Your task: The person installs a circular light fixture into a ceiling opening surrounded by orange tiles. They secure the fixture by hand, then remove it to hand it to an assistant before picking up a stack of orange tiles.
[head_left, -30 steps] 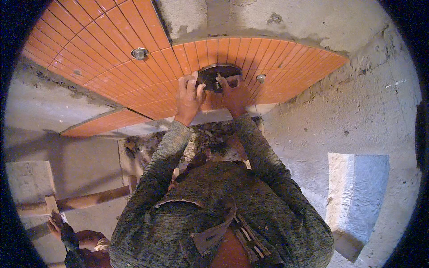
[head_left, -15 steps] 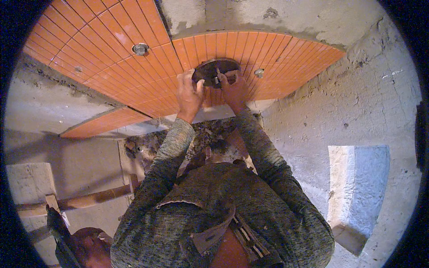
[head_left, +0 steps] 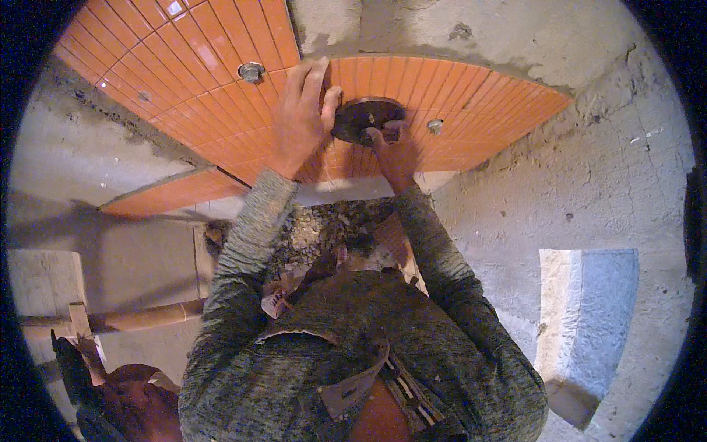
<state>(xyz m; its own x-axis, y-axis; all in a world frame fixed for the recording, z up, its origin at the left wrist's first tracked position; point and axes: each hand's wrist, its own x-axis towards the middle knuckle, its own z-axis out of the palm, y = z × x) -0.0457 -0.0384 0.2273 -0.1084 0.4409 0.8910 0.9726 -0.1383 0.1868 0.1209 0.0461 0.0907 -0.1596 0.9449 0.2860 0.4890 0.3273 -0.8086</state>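
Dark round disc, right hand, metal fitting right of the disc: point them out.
Dark round disc (head_left: 359, 116), head view: its face, near the middle.
Right hand (head_left: 397, 152), head view: middle of the hand.
Metal fitting (head_left: 435, 127), head view: its middle.

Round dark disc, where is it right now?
In the head view, the round dark disc is at upper centre, over the orange tiles, between the left hand and right hand.

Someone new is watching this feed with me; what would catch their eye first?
Most likely the bright orange tiles across the upper middle, with a dark round disc against them. The left hand is just left of the disc, and the right hand is at its lower right edge. At lower right, a blue-and-white patch stands out.
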